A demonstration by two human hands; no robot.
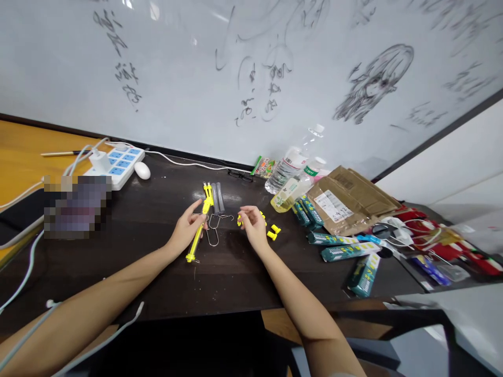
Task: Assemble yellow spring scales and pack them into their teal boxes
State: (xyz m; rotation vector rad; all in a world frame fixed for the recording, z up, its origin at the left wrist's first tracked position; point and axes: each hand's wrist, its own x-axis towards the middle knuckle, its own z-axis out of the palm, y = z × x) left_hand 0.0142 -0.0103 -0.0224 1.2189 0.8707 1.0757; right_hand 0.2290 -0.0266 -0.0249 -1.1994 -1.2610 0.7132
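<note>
My left hand (187, 226) is closed around a slim yellow plastic rod (195, 242) with a pronged top end, held at a slant over the dark table. My right hand (253, 225) has its thumb and fingers pinched together on a small yellow plastic piece (239, 221), mostly hidden by the fingertips. More yellow pieces (274, 232) lie just right of that hand, some partly behind it. Between the hands rest bent metal wire hooks (212, 236). Two grey tubes (217, 198) lie beside the rod's upper end.
A power strip (124, 166) with cables and a blurred-out device (80, 207) sit on the left. Right of my hands are plastic bottles (288, 170), green boxes (365, 275) and a brown cardboard package (346, 196). A whiteboard (176, 104) rises behind the table.
</note>
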